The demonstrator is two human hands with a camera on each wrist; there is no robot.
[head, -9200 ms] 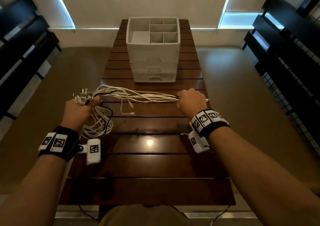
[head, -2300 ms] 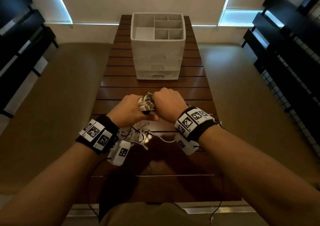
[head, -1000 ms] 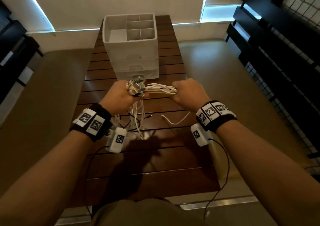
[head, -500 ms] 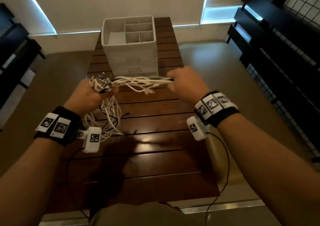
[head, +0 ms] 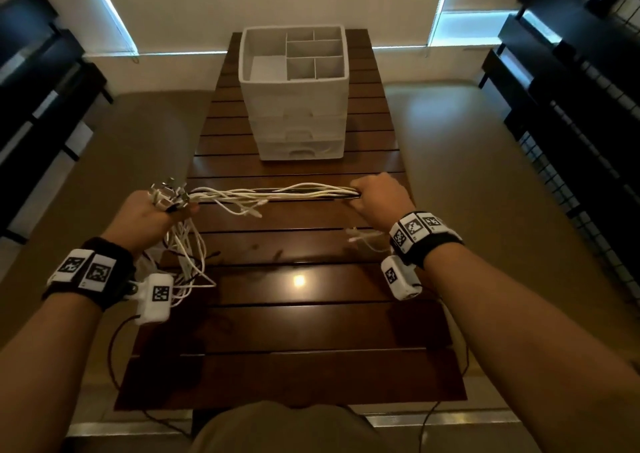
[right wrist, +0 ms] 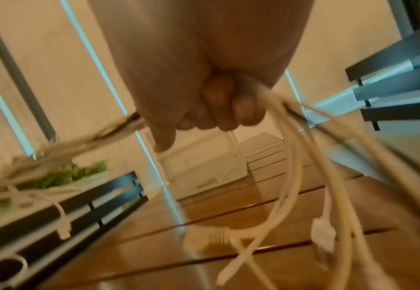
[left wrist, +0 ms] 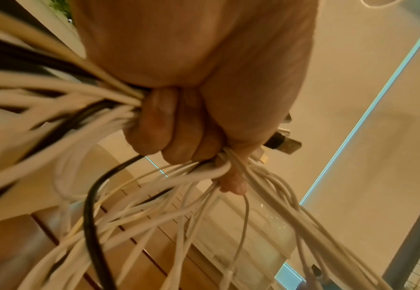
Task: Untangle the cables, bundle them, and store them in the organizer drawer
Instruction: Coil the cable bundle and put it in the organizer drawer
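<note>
A bundle of white cables (head: pixel 273 194) with one black cable among them stretches level between my two hands above the wooden table (head: pixel 294 331). My left hand (head: pixel 152 218) grips the plug end, with USB plugs (head: pixel 169 191) sticking up past the fist. Loose loops (head: pixel 188 265) hang from it to the table. The left wrist view has my fingers (left wrist: pixel 169 133) curled round the cables (left wrist: pixel 55 102). My right hand (head: pixel 377 199) grips the other end, and short ends with connectors (right wrist: pixel 211 238) dangle below the fist (right wrist: pixel 216 113). The white organizer (head: pixel 294 95) stands at the far end, drawers closed.
Dark slatted benches (head: pixel 41 81) flank the table on the left, and more benches (head: pixel 581 71) stand on the right. The table drops off to tan floor (head: pixel 467 175) on both sides. Black sensor wires (head: pixel 114 348) trail from my wrists over the near edge.
My hands have drawn farther apart over the last second, pulling the cable bundle out straight. The right hand has moved right and slightly down, and the view has swung back to centre.
</note>
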